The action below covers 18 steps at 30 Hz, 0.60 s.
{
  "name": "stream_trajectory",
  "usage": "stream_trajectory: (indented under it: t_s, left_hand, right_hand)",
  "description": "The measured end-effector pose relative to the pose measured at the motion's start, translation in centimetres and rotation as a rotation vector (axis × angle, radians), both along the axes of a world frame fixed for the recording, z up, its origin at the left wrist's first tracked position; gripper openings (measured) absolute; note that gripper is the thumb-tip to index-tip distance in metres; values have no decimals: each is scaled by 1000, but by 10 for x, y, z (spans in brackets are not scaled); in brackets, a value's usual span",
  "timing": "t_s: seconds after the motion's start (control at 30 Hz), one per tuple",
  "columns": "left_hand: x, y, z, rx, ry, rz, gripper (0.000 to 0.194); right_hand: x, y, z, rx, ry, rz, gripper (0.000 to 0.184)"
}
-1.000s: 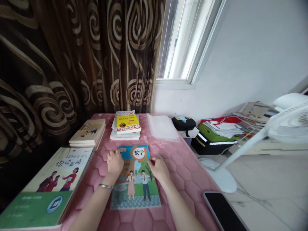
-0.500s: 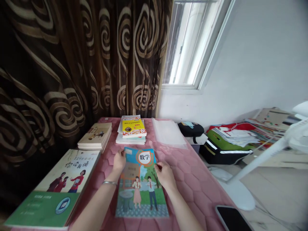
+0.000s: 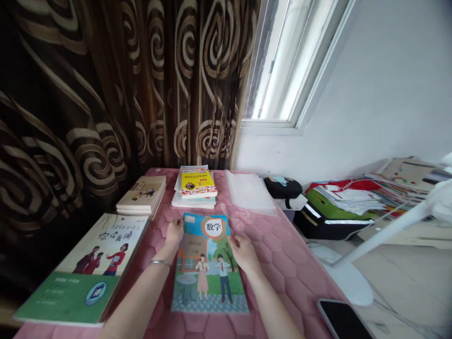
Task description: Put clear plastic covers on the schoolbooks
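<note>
A colourful textbook [image 3: 208, 263] with two children on its cover lies flat on the pink quilted surface [image 3: 278, 268] in front of me. My left hand [image 3: 174, 232], a bangle on its wrist, grips the book's left edge near the top, fingers curled on it. My right hand [image 3: 243, 252] rests on the book's right edge, fingers bent and pinching at the cover's side.
Left of the book lies a large green and white book stack [image 3: 92, 263]. Behind are a beige book stack [image 3: 141, 195], a yellow-topped stack [image 3: 196, 186] and clear plastic sleeves [image 3: 250, 190]. A black phone [image 3: 344, 320] lies near right. A white fan [image 3: 388, 226] stands beside cluttered papers.
My view has shifted slightly and the book sits a little lower in the picture. Both hands stay at the book's edges, the left having slid from on the cover to its left edge.
</note>
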<state>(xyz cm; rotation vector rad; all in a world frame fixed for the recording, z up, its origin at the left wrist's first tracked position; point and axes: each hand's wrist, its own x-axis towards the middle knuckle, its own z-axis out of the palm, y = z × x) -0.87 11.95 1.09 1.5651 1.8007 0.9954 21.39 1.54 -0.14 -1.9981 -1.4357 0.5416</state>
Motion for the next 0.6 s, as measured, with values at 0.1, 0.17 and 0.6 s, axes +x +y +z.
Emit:
stream_trajectory:
  t_s: [0.1, 0.17, 0.6]
  left_hand:
    - [-2, 0, -7, -61, -69, -28, 29]
    - [-2, -1, -11, -79, -111, -48, 27]
    - [0, -3, -8, -22, -298, -72, 20]
  right_hand:
    - [-2, 0, -1, 3, 9, 2, 32]
    - [-3, 0, -1, 7, 14, -7, 33]
    - [-2, 2, -9, 88, 48, -53, 29]
